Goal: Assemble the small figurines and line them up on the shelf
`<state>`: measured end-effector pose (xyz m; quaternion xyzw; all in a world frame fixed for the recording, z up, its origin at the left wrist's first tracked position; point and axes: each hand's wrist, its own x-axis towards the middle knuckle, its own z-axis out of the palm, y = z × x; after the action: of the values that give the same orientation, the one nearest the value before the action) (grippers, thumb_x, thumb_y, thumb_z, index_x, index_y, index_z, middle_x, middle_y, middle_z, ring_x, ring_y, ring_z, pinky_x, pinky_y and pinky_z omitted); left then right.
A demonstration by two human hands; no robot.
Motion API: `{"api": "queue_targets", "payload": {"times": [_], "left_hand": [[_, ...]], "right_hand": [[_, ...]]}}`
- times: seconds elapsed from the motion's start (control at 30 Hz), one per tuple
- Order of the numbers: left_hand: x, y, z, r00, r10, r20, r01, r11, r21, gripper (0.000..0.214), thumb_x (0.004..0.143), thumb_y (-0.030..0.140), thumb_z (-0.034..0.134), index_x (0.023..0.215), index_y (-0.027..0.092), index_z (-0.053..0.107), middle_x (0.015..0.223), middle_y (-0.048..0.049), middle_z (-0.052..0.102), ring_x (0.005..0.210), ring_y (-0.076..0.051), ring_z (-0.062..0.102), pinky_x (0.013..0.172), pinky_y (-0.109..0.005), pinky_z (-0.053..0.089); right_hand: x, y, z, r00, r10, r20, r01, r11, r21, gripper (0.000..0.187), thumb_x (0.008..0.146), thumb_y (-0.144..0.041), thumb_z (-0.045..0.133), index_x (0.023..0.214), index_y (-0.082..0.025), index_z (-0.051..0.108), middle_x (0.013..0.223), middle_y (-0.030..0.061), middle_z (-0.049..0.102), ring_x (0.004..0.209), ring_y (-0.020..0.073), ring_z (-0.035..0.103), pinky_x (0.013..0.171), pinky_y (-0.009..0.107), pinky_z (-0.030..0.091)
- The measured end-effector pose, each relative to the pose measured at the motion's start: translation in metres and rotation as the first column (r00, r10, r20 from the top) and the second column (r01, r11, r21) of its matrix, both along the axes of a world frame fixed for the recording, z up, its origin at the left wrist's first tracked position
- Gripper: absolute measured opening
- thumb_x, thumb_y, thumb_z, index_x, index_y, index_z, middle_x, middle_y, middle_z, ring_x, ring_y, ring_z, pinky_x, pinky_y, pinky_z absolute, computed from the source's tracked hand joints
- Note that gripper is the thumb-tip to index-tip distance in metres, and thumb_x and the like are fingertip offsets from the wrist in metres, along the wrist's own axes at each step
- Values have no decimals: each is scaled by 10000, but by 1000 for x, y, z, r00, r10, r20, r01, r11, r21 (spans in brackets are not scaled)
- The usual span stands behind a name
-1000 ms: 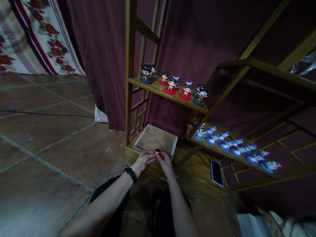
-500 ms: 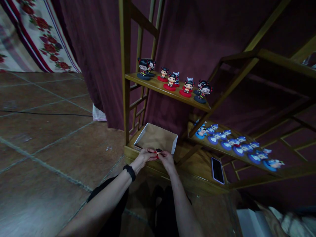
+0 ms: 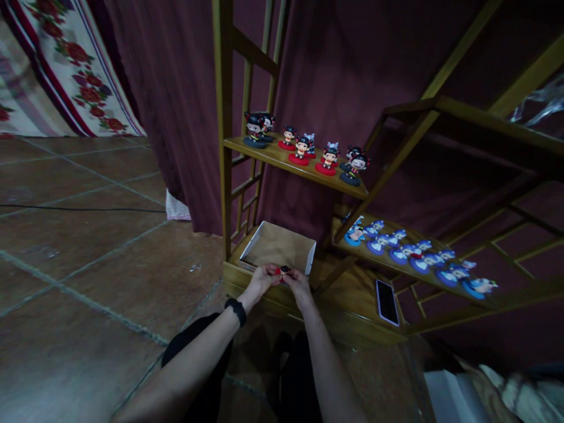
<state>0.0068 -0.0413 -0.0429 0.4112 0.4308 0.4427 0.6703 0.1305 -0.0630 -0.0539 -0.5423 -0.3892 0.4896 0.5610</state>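
Observation:
Both of my hands meet at the near rim of an open cardboard box point(image 3: 264, 239) on the lowest wooden shelf. My left hand point(image 3: 261, 278) and my right hand point(image 3: 298, 283) pinch a small figurine point(image 3: 283, 270) with a dark head and a red base between their fingertips. A black band sits on my left wrist. The box looks bare inside.
A wooden rack holds several dark-haired figurines on red and dark bases point(image 3: 304, 147) on its upper shelf, and several blue ones point(image 3: 414, 258) on a lower shelf to the right. A phone point(image 3: 386, 302) lies on the bottom board. Maroon curtain behind; tiled floor to the left.
The figurine between my fingers has tipped, so its dark top faces up. My hands stay at the box rim; the view shifted slightly.

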Motion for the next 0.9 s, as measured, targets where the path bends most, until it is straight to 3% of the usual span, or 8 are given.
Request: {"api": "queue_targets", "payload": {"times": [0.13, 0.3, 0.47, 0.67, 0.9], "left_hand": [[-2, 0, 0, 957, 39, -287, 27, 974, 223, 210, 580, 129, 644, 783, 125, 590, 528, 49, 570, 488, -94, 538, 521, -203, 446], [-8, 0, 6, 840, 130, -526, 169, 860, 482, 236, 650, 144, 593, 883, 157, 626, 708, -12, 655, 675, -136, 602, 629, -214, 448], [-10, -3, 16, 757, 173, -630, 261, 804, 534, 256, 702, 134, 548, 942, 175, 625, 788, -35, 660, 728, -149, 607, 664, -223, 439], [-10, -11, 34, 617, 187, -764, 379, 781, 497, 262, 768, 131, 477, 1001, 196, 579, 929, -60, 629, 816, -163, 597, 721, -231, 425], [-9, -22, 43, 426, 341, -838, 529, 657, 537, 278, 817, 123, 396, 1082, 163, 474, 964, -99, 556, 879, -195, 565, 766, -309, 429]], "right_hand": [[-1, -3, -2, 998, 3, -56, -2, 1000, 21, 210, 547, -289, 680, 722, -186, 623, 722, -8, 659, 688, 143, 577, 711, 293, 450], [0, -2, -1, 1000, 25, -13, -24, 998, 61, 188, 557, -236, 661, 738, -197, 627, 718, -25, 638, 690, 130, 560, 720, 284, 444], [2, 1, -3, 999, 41, 12, -42, 996, 82, 177, 573, -212, 631, 749, -204, 616, 722, -28, 628, 698, 132, 559, 715, 285, 456], [3, 3, -2, 998, 38, 50, -43, 995, 94, 172, 570, -187, 588, 740, -204, 599, 739, -24, 627, 728, 136, 556, 724, 281, 455], [-1, 1, 2, 1000, 3, 2, -3, 993, 115, 233, 573, -165, 548, 796, -223, 577, 848, -13, 621, 819, 148, 552, 770, 307, 455]]}}
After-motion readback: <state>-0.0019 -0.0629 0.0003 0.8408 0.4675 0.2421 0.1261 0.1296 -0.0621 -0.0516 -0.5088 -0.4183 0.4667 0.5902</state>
